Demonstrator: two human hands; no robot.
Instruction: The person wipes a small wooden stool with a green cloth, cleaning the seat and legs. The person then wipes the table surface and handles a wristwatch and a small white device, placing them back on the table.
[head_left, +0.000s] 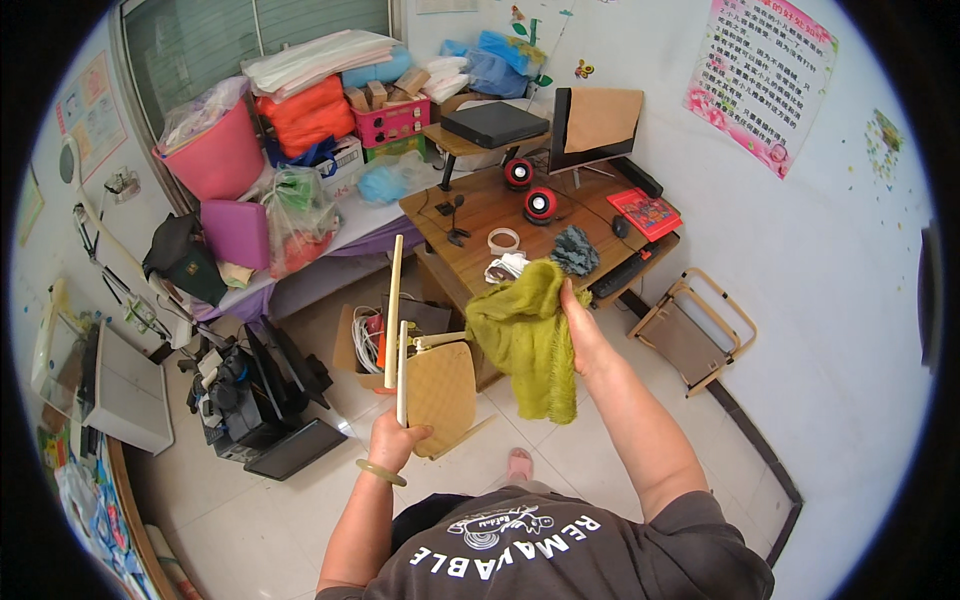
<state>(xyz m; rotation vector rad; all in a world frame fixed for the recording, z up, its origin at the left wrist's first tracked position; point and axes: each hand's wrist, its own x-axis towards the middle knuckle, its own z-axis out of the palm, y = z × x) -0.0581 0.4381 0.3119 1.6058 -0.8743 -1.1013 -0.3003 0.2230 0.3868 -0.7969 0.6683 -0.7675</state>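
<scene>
My left hand (394,440), with a bangle on its wrist, is closed round the pale tube frame of a folding chair (440,400). The chair has a tan seat panel, and its cream tubes stand up towards the desk. A fuzzy olive-green cloth (530,345) hangs crumpled from my right hand (585,335), its thumb over the top edge. The cloth is to the right of the chair, in front of the desk, and hides part of the desk's near edge. Part of the chair's lower frame is hard to make out.
The wooden desk (470,205) bears a covered monitor (597,125), red-black speakers (540,206), a tape roll (503,240) and a grey cloth (575,250). Another folding chair (690,335) leans by the right wall. Electronics (265,400) and a box of cables (350,340) stand on the floor.
</scene>
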